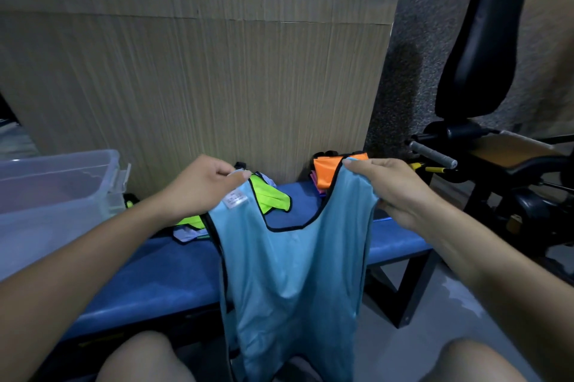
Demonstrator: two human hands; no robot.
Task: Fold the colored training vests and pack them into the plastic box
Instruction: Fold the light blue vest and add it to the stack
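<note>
Currently holding the light blue vest up by its two shoulder straps, over the near edge of the blue bench; its body hangs free down between the knees. Left hand: thumb and forefinger pinch the strap just above the white label, other fingers curled under. Right hand: thumb and fingers pinch the other strap at its top, the cloth bunched in the palm.

Plastic box stands at the bench's left end, lid off, something reddish dimly visible inside (cannot tell what). Neon yellow vest lies crumpled on the bench behind the left hand; orange vest at the back against the wooden panel.

Judgement on the step: vest is spread, fold not yet begun. To do it well, level the two straps, let the hem hang straight, then bring strap to strap so the black-trimmed edges meet. Lay it on a bare part of the bench, away from the yellow one, before halving again. Thin slippery fabric will likely slide; keep the pinch firm.
</note>
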